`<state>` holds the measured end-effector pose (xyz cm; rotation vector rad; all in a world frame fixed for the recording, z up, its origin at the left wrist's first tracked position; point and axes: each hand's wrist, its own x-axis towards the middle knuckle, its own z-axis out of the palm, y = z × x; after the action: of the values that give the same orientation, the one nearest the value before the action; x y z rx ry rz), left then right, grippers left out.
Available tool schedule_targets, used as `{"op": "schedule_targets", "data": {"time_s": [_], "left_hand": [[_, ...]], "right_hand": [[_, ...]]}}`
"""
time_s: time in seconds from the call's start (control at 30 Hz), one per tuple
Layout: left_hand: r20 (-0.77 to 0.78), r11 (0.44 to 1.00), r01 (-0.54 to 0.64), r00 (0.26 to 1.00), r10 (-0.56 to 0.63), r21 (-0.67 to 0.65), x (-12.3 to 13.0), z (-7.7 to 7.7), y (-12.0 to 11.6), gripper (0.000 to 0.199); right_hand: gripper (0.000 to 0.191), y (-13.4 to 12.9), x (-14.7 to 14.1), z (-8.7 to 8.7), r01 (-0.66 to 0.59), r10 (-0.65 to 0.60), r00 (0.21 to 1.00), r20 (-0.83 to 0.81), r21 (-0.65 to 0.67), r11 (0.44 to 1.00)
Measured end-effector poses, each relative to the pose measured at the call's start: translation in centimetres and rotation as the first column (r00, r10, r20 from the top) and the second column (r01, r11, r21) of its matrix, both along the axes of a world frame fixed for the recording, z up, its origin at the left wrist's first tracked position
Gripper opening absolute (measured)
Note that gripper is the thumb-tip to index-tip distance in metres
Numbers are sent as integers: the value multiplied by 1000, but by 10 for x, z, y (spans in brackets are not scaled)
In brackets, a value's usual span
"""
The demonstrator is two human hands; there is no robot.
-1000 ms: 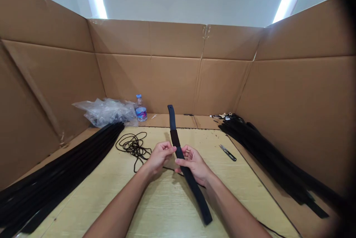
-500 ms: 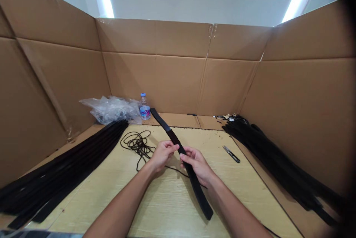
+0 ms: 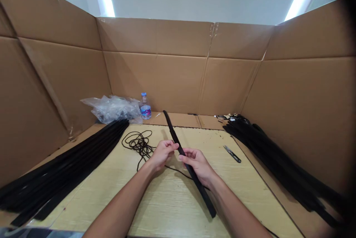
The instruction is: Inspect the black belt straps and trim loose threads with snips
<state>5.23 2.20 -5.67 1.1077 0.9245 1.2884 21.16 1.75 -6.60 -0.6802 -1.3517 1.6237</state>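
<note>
Fingers [image 3: 171,148] of left hand [image 3: 162,155] and right hand [image 3: 198,162] pinch the black strap [image 3: 201,194] mid-length, above the worktop [image 3: 167,208]. I read this as inspection; next calls for a steady grip.

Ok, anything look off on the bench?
Only the black cord stands out: it lies in a loose tangle on the table beside the left hand, which grips a black strap, whereas the other black straps lie neatly side by side.

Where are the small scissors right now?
In the head view, the scissors lie on the pale wooden table, to the right of the right hand, just left of the pile of black straps.
</note>
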Motion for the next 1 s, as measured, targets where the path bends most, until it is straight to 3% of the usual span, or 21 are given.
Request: {"op": "schedule_targets", "data": {"time_s": [0.27, 0.47, 0.63, 0.77, 1.0], "left_hand": [[5, 996, -49, 999, 49, 79, -3, 0, 3, 47], [-37, 991, -71, 996, 75, 111, -1, -4, 6, 42], [-52, 993, -50, 997, 56, 102, 3, -4, 2, 40], [-48, 993, -65, 996, 70, 98, 2, -4, 3, 39], [-59, 996, -74, 995, 77, 54, 1, -1, 3, 43]], "right_hand": [[45, 1, 2, 5, -89, 86, 992, -92, -31, 996], [52, 2, -1, 2, 26, -39, 994, -104, -126, 992], [39, -5, -3, 0, 9, -12, 995, -95, -33, 999], [39, -5, -4, 3, -15, 2, 986, -164, -83, 996], [55, 1, -4, 0, 56, -60, 995, -78, -52, 997]]}}
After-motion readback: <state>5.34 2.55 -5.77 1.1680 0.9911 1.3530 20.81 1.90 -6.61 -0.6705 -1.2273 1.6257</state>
